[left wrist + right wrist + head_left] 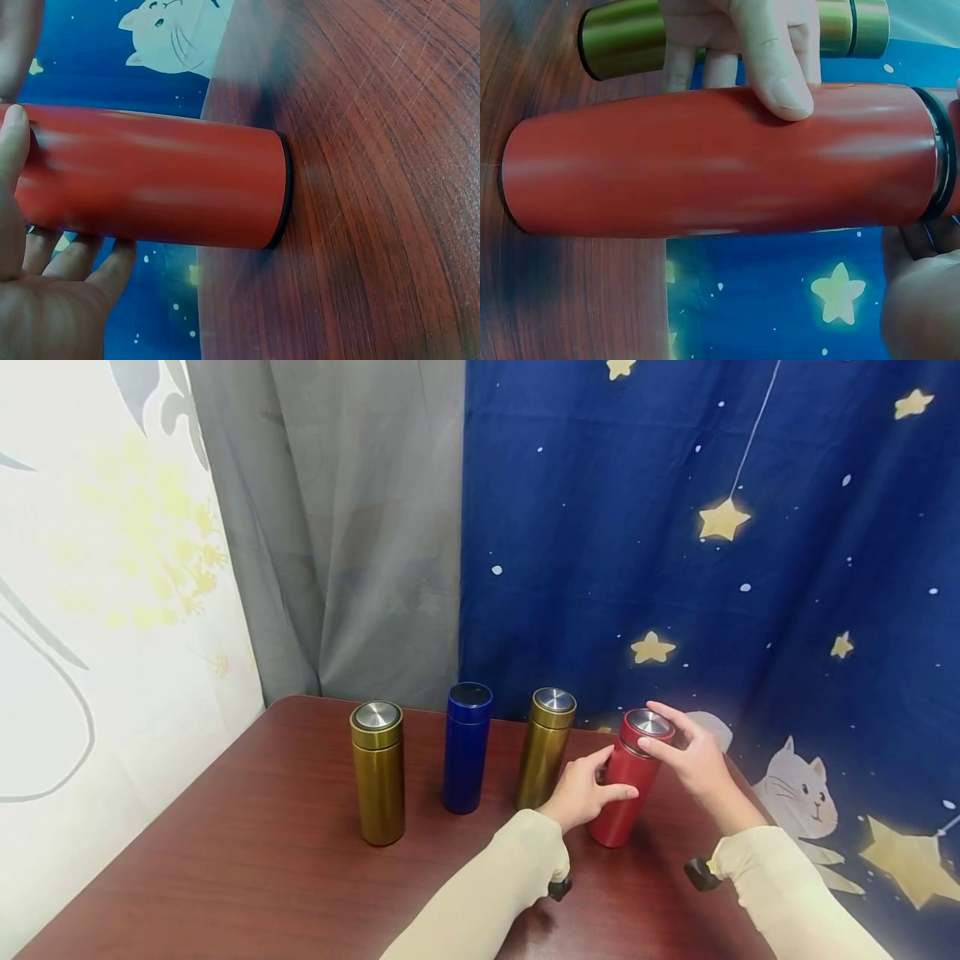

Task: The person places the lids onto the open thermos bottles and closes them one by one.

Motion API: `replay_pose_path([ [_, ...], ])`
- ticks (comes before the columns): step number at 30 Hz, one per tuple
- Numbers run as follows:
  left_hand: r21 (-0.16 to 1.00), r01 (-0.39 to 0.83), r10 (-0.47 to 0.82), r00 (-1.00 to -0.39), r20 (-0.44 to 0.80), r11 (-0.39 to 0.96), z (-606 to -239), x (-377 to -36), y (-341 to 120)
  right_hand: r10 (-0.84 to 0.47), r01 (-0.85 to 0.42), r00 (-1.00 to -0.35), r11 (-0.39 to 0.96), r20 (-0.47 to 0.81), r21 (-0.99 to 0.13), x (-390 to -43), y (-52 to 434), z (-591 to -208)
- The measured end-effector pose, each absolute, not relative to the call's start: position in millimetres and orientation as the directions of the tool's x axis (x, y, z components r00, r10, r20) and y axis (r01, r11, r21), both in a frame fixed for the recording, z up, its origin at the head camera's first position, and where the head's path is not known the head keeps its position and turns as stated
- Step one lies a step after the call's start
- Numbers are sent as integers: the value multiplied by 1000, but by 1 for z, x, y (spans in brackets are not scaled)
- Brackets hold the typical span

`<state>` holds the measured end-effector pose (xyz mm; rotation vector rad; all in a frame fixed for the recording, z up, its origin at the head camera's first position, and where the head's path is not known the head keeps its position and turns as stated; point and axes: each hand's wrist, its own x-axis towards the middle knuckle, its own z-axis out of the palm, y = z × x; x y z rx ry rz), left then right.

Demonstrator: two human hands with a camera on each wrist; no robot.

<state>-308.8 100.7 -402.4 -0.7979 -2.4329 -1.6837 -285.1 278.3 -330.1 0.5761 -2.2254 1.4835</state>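
A red flask (626, 781) with a silver-topped lid stands slightly tilted on the dark wooden table (262, 860), at the right end of a row. My left hand (588, 789) grips its body, thumb across the front. My right hand (686, 752) holds the lid, fingers curled round its rim. In the left wrist view the red flask (157, 184) has its base on the table and my fingers (75, 259) wrap behind it. In the right wrist view the red flask (720, 161) fills the frame with my left thumb (776, 64) lying on it.
Left of the red flask stand a gold flask (545, 747), a blue flask (466, 747) and another gold flask (378, 772). A blue star-and-cat cloth (712, 527) and a grey curtain (337, 527) hang behind. The table's right edge is close to the red flask.
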Motion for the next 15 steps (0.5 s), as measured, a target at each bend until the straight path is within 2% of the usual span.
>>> replay_pose_path([
  [8,853,449,368,-865,341,265,-404,-310,101,-114,-536,-822,487,559,-689,-284,279,-331],
  [15,847,460,368,-861,352,266,-404,-312,100,-84,-501,-833,532,547,-682,-285,279,-332],
])
